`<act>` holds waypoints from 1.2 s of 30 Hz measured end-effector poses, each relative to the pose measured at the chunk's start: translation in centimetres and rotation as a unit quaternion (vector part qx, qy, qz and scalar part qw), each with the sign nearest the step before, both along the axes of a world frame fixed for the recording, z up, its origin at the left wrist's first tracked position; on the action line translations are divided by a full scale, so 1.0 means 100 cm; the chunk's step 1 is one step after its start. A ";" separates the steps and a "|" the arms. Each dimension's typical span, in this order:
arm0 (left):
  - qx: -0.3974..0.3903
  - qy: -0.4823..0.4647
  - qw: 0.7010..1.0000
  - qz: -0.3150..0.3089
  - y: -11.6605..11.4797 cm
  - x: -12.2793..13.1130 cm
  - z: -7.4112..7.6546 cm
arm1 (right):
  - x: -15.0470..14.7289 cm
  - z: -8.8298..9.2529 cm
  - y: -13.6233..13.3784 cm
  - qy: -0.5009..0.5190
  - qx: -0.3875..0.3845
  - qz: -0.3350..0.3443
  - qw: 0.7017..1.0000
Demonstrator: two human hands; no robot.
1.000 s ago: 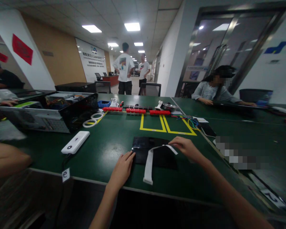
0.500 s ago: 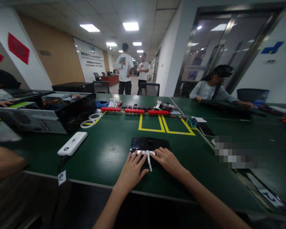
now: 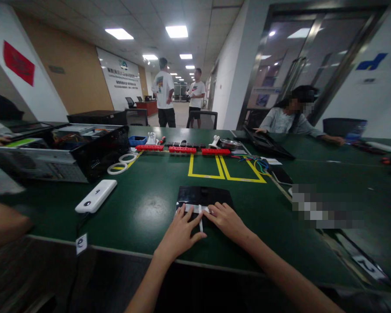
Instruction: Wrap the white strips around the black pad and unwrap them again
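A glossy black plastic panel (image 3: 203,194) lies flat on the green table before me. Across it runs a white strip (image 3: 192,208), and a narrow white strip (image 3: 201,225) crosses that one and hangs toward me. My left hand (image 3: 180,228) is open, its fingers spread on the panel's left part with the tips along the white strip. From the right, my right hand (image 3: 226,219) has its fingers bent and close together, thumb and fingertips at the strip's right end by the crossing. Its fingers partly cover that end.
An opened computer case (image 3: 84,148) stands at left, near two white rings (image 3: 117,168). A white numbered box (image 3: 96,196) with a cable lies closer. Red blocks (image 3: 182,150) line the back, behind yellow tape frames (image 3: 226,176). A phone (image 3: 282,176) lies right; a person handles a black panel (image 3: 269,143) beyond.
My hands stay at the strips; the narrow strip now hangs straighter. Across the table, the person's black panel has tilted up and shifted left. The view has turned slightly.
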State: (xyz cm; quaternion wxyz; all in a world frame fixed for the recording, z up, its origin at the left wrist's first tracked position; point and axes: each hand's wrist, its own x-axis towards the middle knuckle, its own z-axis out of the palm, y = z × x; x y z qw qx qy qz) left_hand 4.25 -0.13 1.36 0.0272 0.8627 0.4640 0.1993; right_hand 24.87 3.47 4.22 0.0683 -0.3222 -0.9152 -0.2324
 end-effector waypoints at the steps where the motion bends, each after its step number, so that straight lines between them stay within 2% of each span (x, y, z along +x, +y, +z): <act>1: -0.005 -0.002 1.000 -0.003 0.000 -0.001 0.001 | 0.000 0.000 0.000 0.003 -0.009 0.001 1.000; 11: -0.033 -0.020 0.999 0.000 0.002 0.000 0.007 | 0.009 0.002 -0.002 0.100 -0.186 -0.007 0.977; 16: -0.027 -0.022 0.999 0.004 0.003 0.001 0.004 | 0.012 0.003 -0.005 0.089 -0.246 -0.025 0.965; 23: -0.006 -0.025 1.000 0.004 0.002 0.000 0.000 | 0.022 0.000 -0.010 0.083 -0.351 -0.045 0.932; 29: 0.013 -0.039 0.999 0.006 0.003 0.000 -0.004 | 0.022 0.000 -0.010 0.109 -0.372 -0.049 0.921; 36: 0.010 -0.098 0.995 0.017 0.005 -0.005 -0.001 | 0.027 0.004 -0.005 0.232 -0.352 -0.019 0.907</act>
